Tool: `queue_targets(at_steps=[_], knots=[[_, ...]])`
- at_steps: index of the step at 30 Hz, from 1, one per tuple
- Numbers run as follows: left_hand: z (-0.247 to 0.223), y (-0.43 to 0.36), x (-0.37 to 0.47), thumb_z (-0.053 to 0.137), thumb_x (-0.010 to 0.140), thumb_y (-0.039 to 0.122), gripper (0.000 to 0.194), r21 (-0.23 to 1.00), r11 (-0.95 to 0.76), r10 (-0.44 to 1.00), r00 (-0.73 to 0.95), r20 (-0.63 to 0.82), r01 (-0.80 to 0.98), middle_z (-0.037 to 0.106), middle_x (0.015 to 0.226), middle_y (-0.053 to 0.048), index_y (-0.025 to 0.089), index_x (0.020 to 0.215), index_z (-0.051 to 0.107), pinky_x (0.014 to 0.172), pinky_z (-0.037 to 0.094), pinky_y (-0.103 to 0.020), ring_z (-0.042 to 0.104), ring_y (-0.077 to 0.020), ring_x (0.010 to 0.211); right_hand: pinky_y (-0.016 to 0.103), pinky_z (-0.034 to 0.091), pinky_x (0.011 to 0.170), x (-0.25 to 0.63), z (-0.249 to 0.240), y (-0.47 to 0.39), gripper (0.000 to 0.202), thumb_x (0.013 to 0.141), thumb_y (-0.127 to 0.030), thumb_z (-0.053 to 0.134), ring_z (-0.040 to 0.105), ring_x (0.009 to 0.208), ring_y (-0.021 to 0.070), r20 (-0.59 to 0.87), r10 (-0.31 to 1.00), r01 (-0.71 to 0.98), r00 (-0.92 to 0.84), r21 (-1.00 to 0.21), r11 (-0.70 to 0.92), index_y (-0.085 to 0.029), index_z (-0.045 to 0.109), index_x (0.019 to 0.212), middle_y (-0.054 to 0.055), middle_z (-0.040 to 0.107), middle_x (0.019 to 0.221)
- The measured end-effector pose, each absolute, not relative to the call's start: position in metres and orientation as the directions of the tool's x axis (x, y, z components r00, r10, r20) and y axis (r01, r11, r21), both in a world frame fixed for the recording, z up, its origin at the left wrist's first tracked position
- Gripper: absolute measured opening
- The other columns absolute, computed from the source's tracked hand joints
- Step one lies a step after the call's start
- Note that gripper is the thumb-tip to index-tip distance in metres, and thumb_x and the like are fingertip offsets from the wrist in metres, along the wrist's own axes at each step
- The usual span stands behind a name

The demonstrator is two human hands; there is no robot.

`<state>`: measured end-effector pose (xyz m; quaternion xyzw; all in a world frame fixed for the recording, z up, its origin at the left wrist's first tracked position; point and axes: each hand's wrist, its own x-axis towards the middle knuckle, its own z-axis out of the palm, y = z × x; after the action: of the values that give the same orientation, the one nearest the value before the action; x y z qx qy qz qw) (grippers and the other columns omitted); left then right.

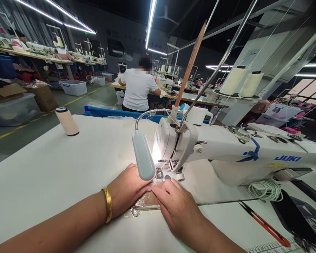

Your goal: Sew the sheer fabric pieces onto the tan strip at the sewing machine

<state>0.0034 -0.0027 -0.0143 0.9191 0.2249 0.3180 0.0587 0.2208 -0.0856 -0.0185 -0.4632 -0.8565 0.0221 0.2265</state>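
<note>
Handling of a small piece beneath the head of a sewing machine. A glossy brown piece [147, 201] with a pale near edge is held between the two hands, just in front of the machine's metal fittings [159, 174]. The left hand [125, 189] is curled, its thumb laid along the far side of the piece; its other fingertips are partly hidden by the grey lamp [144, 158], but the hand is judged to be closed on the left part. The right hand [179, 207] is closed on the right part, with thumb and forefinger drawn together near the left thumb. A small metal ring [135, 212] is seen at the near left edge, by clear film.

The step in hand is judged to be the aligning of the piece at the stitching area of the white sewing machine [218, 149]. Whether the needle is engaged cannot be told. For the next move, an even hold on both sides is called for, with the edge kept straight, the film unfolded and the fingertips kept clear of the needle. Red-handled snips [268, 226] are placed well to the right on the tabletop [68, 175], untouched.
</note>
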Motion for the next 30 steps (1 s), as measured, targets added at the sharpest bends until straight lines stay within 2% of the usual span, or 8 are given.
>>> queue_targets(at_steps=[6,11,18,24,27,30], knots=[[-0.019,0.000,0.003,0.030,0.115,0.037,0.045,0.209,-0.892,0.447,0.718,0.534,0.400,0.069,0.090,-0.003,0.022,0.091,0.065,0.077,0.045,-0.036,0.063,-0.0215,0.081,0.033,0.046,0.066,0.221,-0.018,-0.086,0.045,0.092,-0.001,0.050,0.056,0.081,0.0245,0.370,0.805,0.781,-0.463,-0.260,0.569,-0.022,0.069,0.128,0.006,0.063,0.090],[-0.022,0.001,0.002,0.038,0.114,0.037,0.040,0.213,-0.872,0.488,0.749,0.448,0.441,0.071,0.092,-0.003,0.023,0.091,0.067,0.082,0.047,-0.037,0.064,-0.0224,0.086,0.033,0.046,0.066,0.222,-0.018,-0.086,0.041,0.095,-0.003,0.048,0.057,0.080,0.0246,0.408,0.793,0.761,-0.452,-0.286,0.582,-0.022,0.069,0.124,0.006,0.063,0.088],[-0.022,0.002,0.001,0.042,0.111,0.027,0.031,0.202,-0.866,0.496,0.739,0.455,0.457,0.073,0.096,-0.003,0.024,0.093,0.068,0.088,0.048,-0.038,0.066,-0.0226,0.090,0.033,0.048,0.064,0.230,-0.011,-0.084,0.032,0.103,-0.010,0.043,0.059,0.073,0.0231,0.447,0.811,0.770,-0.379,-0.334,0.544,-0.024,0.066,0.120,0.004,0.064,0.086],[-0.023,0.008,0.002,0.040,0.112,0.030,0.033,0.182,-0.871,0.483,0.727,0.489,0.456,0.075,0.100,-0.002,0.023,0.097,0.069,0.089,0.049,-0.040,0.068,-0.0233,0.093,0.033,0.051,0.061,0.233,-0.006,-0.082,0.027,0.104,-0.015,0.043,0.063,0.074,0.0227,0.521,0.803,0.799,-0.290,-0.330,0.503,-0.021,0.065,0.118,0.004,0.064,0.085],[-0.020,0.010,0.003,0.043,0.111,0.029,0.032,0.185,-0.850,0.518,0.722,0.458,0.492,0.076,0.103,-0.004,0.023,0.096,0.071,0.092,0.050,-0.041,0.069,-0.0238,0.096,0.033,0.052,0.061,0.235,-0.003,-0.079,0.023,0.106,-0.018,0.042,0.062,0.071,0.0219,0.515,0.815,0.818,-0.266,-0.327,0.473,-0.022,0.063,0.096,0.004,0.062,0.081],[-0.010,0.009,0.004,0.047,0.108,0.024,0.029,0.185,-0.835,0.544,0.728,0.418,0.518,0.077,0.103,-0.004,0.022,0.095,0.072,0.092,0.052,-0.041,0.070,-0.0238,0.096,0.034,0.054,0.064,0.235,-0.001,-0.076,0.032,0.106,-0.020,0.043,0.066,0.076,0.0226,0.522,0.819,0.827,-0.238,-0.334,0.453,-0.024,0.050,0.075,0.006,0.063,0.084]])
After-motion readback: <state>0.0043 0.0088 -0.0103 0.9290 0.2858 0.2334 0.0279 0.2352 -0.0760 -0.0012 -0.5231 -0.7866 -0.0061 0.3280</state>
